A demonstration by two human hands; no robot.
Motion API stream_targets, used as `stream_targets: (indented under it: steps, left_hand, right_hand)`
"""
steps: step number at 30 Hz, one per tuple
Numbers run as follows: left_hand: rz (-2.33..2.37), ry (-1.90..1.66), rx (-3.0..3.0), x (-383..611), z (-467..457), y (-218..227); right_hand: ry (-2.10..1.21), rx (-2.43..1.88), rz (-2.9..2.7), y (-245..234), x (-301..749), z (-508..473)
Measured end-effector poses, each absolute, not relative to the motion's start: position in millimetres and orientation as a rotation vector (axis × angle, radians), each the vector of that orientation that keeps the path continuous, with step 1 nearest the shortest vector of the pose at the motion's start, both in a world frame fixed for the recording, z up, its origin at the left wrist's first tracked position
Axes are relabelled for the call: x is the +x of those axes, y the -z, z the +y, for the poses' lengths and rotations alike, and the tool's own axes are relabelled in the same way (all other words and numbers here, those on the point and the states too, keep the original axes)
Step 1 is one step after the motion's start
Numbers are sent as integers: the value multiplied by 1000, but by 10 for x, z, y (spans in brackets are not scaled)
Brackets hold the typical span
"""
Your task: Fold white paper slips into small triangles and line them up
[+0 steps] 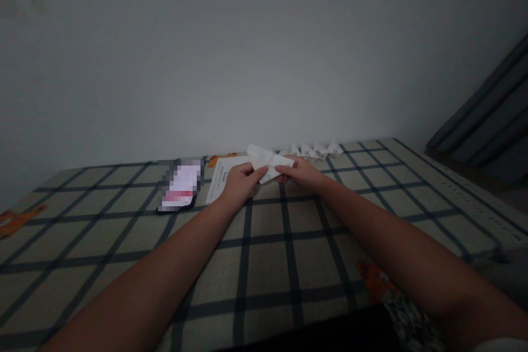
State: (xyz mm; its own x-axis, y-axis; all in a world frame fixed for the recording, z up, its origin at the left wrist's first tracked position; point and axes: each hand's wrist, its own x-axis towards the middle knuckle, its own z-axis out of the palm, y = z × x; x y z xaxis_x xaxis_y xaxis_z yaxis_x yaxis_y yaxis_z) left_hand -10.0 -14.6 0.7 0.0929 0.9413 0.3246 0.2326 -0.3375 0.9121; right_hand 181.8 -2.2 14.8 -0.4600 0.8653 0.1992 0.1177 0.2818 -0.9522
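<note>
Both arms reach forward over a checked cloth, and the hands meet at a folded piece of white paper [264, 158]. My left hand [240, 180] pinches its left side, with the thumb on top. On the right side, my right hand [303, 172] grips it between thumb and fingers. The paper has creases and a pointed flap standing up toward the wall; its underside is hidden. Just behind my right hand stands a row of several small folded white paper pieces [319, 150]. Partly behind my left hand lies a printed white sheet [218, 179].
A phone [179, 184] with a blurred, lit screen lies left of the printed sheet. The checked cloth [268, 264] covers the surface up to a plain wall [264, 55]. A dark curtain [490, 99] hangs at the right.
</note>
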Motion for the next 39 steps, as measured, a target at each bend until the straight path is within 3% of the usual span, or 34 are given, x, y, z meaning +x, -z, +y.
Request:
stream_targets:
  steps: [27,39]
  left_hand:
    - [1190,-1091,1658,-84,-108,37]
    - [1236,-1154,1608,-65,-115,35]
  right_hand:
    - [-1116,-922,-1767,-98,1803,20]
    - [-626,-767,-1994,-129,1864,11]
